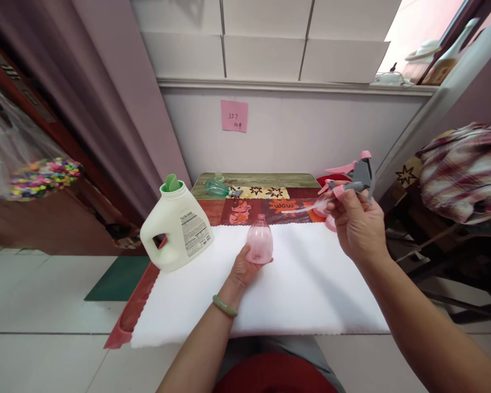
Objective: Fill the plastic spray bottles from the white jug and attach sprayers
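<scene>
My left hand (245,268) is closed around the lower part of a clear pink bottle (260,240), held upright over the white cloth with its threaded neck uncapped. Up at the right, my right hand (358,221) grips a pink and grey trigger spray head (359,173) by its pink collar. From that collar a thin clear dip tube (300,209) points left, well apart from the bottle's mouth. A large cream detergent jug (175,226) stands on the left of the table, its mouth open with a green spout inside.
A green spray bottle (217,188) lies at the table's back. Behind my right hand are a red basin (331,179) and pink round items (322,207), partly hidden. White cloth (303,295) covers the table front. A plaid cloth bundle (468,172) sits at right.
</scene>
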The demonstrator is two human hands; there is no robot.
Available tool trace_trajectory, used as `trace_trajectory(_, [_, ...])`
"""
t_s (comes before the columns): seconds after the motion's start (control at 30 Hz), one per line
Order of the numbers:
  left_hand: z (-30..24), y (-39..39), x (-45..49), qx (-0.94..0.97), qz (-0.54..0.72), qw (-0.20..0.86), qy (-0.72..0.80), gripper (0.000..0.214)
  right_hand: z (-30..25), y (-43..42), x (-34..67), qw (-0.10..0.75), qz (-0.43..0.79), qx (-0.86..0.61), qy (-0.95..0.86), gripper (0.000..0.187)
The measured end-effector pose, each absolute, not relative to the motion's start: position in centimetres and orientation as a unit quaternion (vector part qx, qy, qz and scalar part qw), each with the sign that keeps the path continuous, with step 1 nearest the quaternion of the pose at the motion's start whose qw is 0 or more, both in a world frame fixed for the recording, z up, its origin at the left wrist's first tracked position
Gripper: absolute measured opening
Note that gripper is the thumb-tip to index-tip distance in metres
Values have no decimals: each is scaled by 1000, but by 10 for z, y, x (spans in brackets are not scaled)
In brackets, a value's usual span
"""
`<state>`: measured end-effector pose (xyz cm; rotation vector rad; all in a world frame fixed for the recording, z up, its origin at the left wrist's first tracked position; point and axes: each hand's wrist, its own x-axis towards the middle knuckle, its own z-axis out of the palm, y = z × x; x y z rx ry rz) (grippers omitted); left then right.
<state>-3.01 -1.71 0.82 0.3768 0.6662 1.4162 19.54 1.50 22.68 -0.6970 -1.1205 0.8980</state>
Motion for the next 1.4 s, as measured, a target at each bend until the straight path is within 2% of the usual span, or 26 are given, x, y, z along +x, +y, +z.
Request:
trace_trajectory(0.4, [16,-16,-33,102,628,737,228,57,210,23,164,675,459,-306,-490,38])
trace_trajectory(0.63, [22,-20,-33,116,608,759,201,65,195,26,159,646,469,-332,-503,37])
trace_trajectory(0.87, [18,-19,-34,112,612,757,197,69,208,28,170,701,425,-319,-475,38])
trace_trajectory(1.0, [17,-19,-34,112,610,759,196,71,211,26,174,681,441,-328,-483,38])
trace_trajectory(1.4, [22,-18,-31,119,609,755,212,70,159,27,155,626,483,-350,-501,37])
